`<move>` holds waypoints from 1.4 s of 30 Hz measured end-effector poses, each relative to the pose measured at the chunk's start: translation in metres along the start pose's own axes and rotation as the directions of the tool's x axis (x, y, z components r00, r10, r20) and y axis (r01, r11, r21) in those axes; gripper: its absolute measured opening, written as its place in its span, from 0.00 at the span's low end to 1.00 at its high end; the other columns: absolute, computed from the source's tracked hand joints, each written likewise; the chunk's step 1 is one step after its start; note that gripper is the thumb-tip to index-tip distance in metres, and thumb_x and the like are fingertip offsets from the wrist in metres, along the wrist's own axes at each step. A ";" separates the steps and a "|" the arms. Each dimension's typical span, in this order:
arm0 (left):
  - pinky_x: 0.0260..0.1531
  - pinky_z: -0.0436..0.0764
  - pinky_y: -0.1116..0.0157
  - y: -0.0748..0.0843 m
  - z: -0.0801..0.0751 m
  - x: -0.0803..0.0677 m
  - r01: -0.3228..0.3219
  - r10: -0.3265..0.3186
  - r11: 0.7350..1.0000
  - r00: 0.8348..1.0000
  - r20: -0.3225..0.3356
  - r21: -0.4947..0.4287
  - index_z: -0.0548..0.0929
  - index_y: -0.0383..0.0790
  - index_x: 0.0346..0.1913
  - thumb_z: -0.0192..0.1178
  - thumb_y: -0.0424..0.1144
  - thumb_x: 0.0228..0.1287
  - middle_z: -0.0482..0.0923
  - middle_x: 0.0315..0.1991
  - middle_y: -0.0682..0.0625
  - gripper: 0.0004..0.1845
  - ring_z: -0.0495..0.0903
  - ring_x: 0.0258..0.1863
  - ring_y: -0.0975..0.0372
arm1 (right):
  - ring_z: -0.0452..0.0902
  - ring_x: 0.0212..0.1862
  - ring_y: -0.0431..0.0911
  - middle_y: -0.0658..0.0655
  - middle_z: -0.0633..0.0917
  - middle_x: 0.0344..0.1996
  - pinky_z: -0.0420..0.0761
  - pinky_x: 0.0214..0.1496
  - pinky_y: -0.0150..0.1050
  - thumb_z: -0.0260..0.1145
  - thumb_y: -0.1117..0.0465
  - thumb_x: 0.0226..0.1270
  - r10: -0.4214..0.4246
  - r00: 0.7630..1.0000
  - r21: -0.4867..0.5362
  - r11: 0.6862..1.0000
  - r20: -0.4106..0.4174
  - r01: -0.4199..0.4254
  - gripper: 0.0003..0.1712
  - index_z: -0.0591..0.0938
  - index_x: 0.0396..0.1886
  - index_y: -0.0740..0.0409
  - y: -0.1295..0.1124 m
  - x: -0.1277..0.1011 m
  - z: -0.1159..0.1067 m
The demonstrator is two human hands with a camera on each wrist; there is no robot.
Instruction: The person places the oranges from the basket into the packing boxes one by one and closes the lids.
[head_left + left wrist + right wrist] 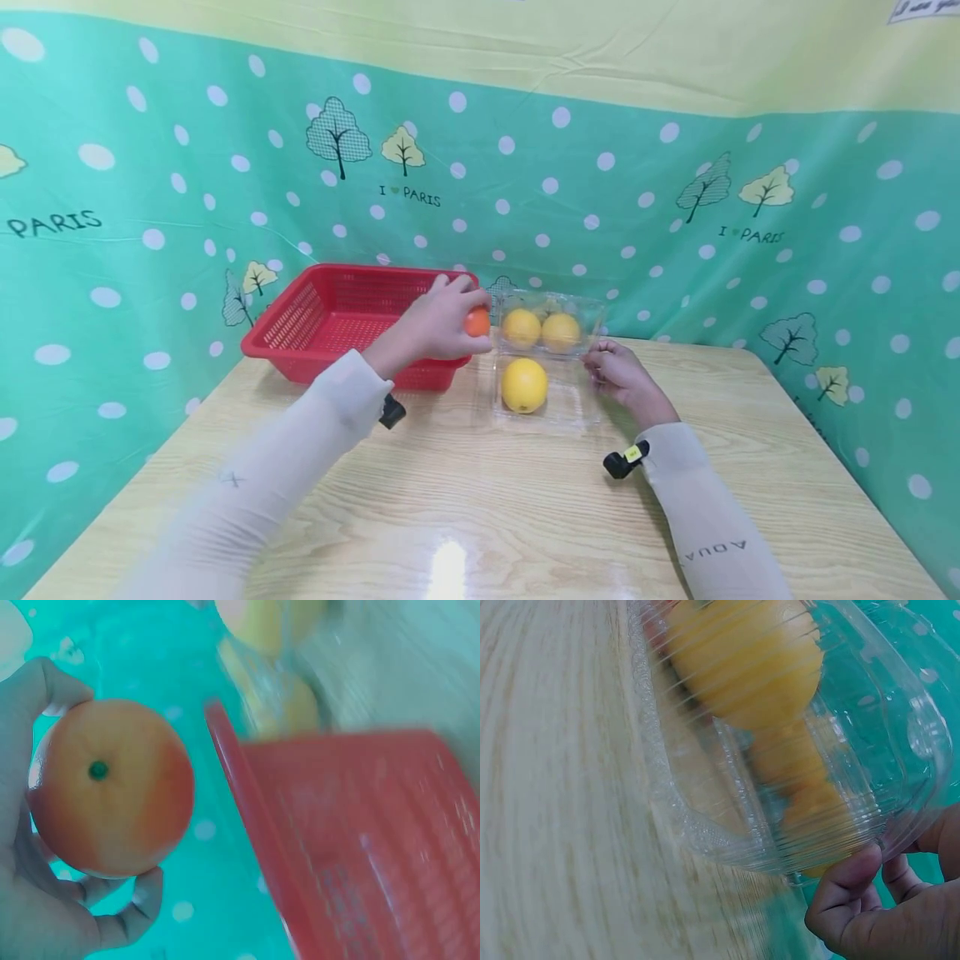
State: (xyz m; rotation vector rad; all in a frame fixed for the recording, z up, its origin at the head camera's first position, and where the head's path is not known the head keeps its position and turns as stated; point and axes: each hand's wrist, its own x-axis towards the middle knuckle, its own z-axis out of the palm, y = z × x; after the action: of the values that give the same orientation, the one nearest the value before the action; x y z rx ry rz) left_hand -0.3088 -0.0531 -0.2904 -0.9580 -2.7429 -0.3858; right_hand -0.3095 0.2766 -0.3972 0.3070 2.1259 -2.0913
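My left hand [448,315] grips a round reddish orange [477,322] beside the red basket's right end. In the left wrist view, fingers and thumb curl around this orange [112,787], its small green stem end showing. A clear plastic container [577,407] stands on the table to the right, with one yellow orange [524,385] in its front part. Two more oranges [560,332] show through clear plastic at its back. At the container's right edge, my right hand [617,373] pinches the plastic rim [832,855] between thumb and finger.
A red perforated basket [352,329] stands at the back left, its right end close to the container. The wooden table [420,492] reaches back to a green dotted curtain [525,183], which also hangs along both sides.
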 end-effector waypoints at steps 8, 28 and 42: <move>0.33 0.78 0.65 0.036 0.020 0.006 -0.102 0.101 0.994 0.995 -0.013 -0.035 0.81 0.55 0.57 0.68 0.55 0.51 0.71 0.53 0.55 0.28 0.65 0.49 0.59 | 0.68 0.29 0.42 0.50 0.76 0.32 0.72 0.31 0.35 0.58 0.64 0.78 0.009 1.000 -0.045 0.999 -0.023 -0.010 0.05 0.69 0.43 0.54 0.001 0.004 0.000; 0.36 0.74 0.64 0.096 0.080 0.039 -0.227 0.227 0.974 0.973 0.030 -0.001 0.78 0.55 0.68 0.66 0.58 0.58 0.68 0.56 0.53 0.33 0.65 0.50 0.58 | 0.65 0.25 0.41 0.49 0.72 0.25 0.69 0.29 0.34 0.56 0.66 0.77 -0.024 1.000 -0.011 1.000 0.002 0.024 0.05 0.68 0.40 0.55 0.002 0.002 -0.004; 0.47 0.76 0.58 0.109 0.111 0.047 -0.207 0.207 0.978 0.976 0.065 -0.017 0.70 0.51 0.75 0.68 0.54 0.58 0.71 0.62 0.52 0.41 0.67 0.53 0.57 | 0.69 0.26 0.39 0.45 0.75 0.25 0.72 0.32 0.33 0.55 0.65 0.77 -0.007 1.000 0.008 1.000 -0.002 0.007 0.03 0.71 0.40 0.52 0.002 0.002 -0.004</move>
State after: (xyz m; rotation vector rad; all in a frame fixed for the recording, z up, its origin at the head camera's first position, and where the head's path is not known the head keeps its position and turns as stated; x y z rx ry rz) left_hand -0.2881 0.0907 -0.3632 -1.2667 -2.6657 -0.3369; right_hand -0.3105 0.2811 -0.3995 0.3035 2.1238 -2.1042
